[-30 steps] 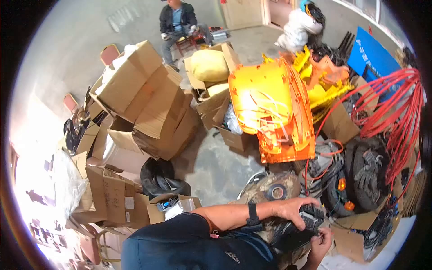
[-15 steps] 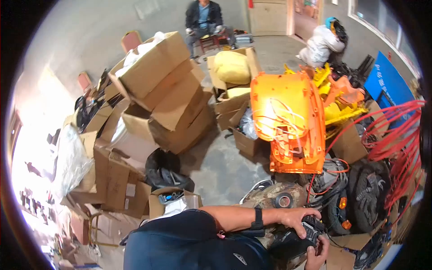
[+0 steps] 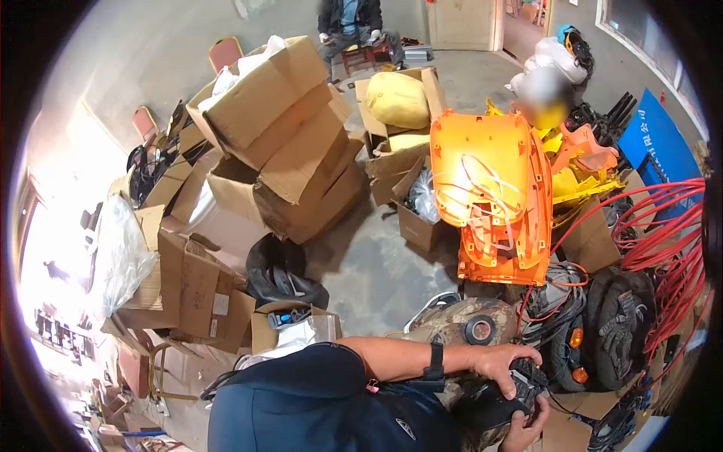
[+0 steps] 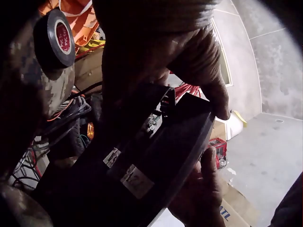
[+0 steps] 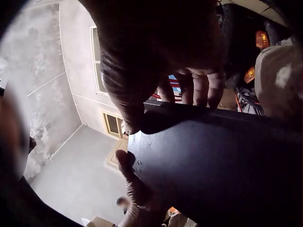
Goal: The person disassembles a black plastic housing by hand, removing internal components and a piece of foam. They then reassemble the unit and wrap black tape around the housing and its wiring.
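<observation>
A long black plastic housing (image 3: 482, 403) lies across the wearer's lap, its smooth, shiny face (image 5: 208, 161) filling much of the right wrist view. In the left wrist view its other side has a recess with small metal parts (image 4: 154, 120) and a pale sticker (image 4: 137, 180). My left hand (image 3: 498, 368) grips the upper edge near one end, thumb over the face. Opposite it, my right hand (image 3: 526, 428) holds the same end, thumb on the face and fingers around the edge. A black tape roll (image 3: 480, 330) sits on the camouflage-clad knee (image 3: 444, 325).
Orange plastic covers (image 3: 489, 177) stand beyond the knee. Tires (image 3: 614, 331) and red cables (image 3: 670, 233) crowd the right. Stacked cardboard boxes (image 3: 279, 128) rise at the left, with a small open box (image 3: 263, 331) near the elbow. Another person (image 3: 350, 22) sits at the back.
The head view has swung, so the room sits further right. Both hands stay on the housing; my right fingers, earlier bunched near its edge, now reach around its end.
</observation>
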A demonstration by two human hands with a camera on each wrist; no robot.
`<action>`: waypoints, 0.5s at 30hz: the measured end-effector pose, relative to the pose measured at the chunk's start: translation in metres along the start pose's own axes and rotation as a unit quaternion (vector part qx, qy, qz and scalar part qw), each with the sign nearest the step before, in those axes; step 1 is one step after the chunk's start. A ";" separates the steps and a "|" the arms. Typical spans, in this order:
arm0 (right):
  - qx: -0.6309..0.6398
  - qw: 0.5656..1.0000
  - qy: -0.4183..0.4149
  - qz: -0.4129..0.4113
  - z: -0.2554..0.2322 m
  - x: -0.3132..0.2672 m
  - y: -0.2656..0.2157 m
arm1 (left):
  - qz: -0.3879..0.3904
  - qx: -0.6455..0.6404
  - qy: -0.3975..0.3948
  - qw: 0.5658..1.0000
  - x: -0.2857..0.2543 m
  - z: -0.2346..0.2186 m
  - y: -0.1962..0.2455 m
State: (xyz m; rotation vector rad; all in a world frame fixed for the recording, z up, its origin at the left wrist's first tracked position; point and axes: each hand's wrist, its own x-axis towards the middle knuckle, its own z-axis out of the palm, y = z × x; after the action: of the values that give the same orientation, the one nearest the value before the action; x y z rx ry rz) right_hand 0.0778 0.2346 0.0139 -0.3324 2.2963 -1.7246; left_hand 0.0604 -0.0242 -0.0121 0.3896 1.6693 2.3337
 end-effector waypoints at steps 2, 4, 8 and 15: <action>-0.004 1.000 0.006 -0.008 0.002 0.000 0.001 | -0.007 -0.016 -0.002 1.000 -0.001 -0.001 0.001; -0.014 1.000 0.014 -0.016 0.004 0.000 -0.005 | -0.012 -0.020 -0.009 1.000 0.001 0.000 0.000; -0.013 1.000 0.022 -0.009 0.008 -0.003 -0.017 | -0.019 -0.026 -0.022 0.999 0.002 0.000 0.000; -0.016 1.000 0.017 0.013 0.006 -0.006 -0.017 | -0.030 -0.033 -0.032 0.999 0.001 0.002 0.006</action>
State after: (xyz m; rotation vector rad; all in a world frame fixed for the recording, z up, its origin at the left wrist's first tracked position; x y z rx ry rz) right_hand 0.0857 0.2260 0.0293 -0.2797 2.3436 -1.6956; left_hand 0.0601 -0.0241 -0.0058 0.3906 1.5504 2.3009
